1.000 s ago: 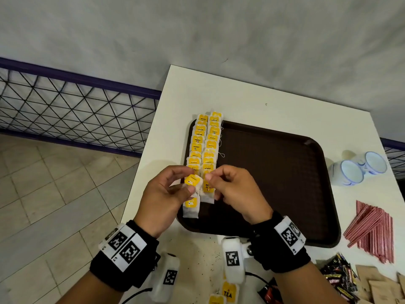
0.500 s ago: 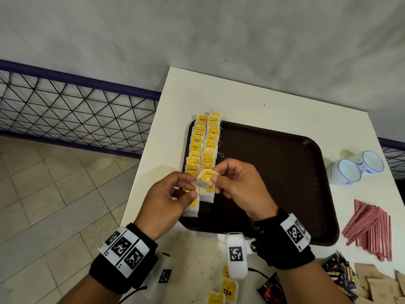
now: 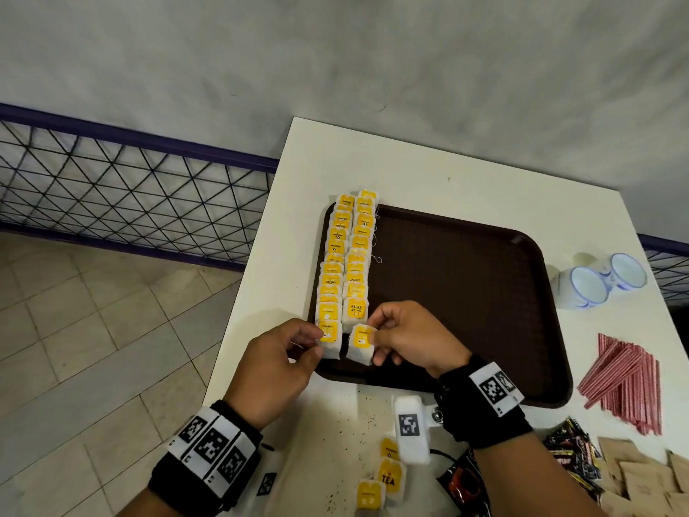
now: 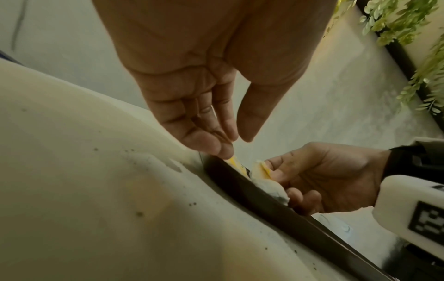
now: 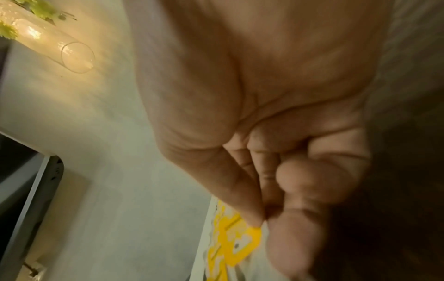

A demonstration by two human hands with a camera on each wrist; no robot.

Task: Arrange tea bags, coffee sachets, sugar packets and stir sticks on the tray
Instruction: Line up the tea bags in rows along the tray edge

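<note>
Setting a tea bag [image 3: 361,344] at the near end of the right row on the tray [image 3: 466,285]: the right hand [image 3: 410,337] pinches its right edge, fingers curled. It should go down flat, tag up, flush under the row and level with its neighbour. Left hand [image 3: 276,363] pinches the end bag of the left row [image 3: 329,339], steadying it. Both wrists hover low over the worktop [image 3: 335,416] just before the tray's near rim. Spare tea bags [image 3: 387,475], stir sticks [image 3: 626,382] and sachets [image 3: 574,457] wait off the tray.
</note>
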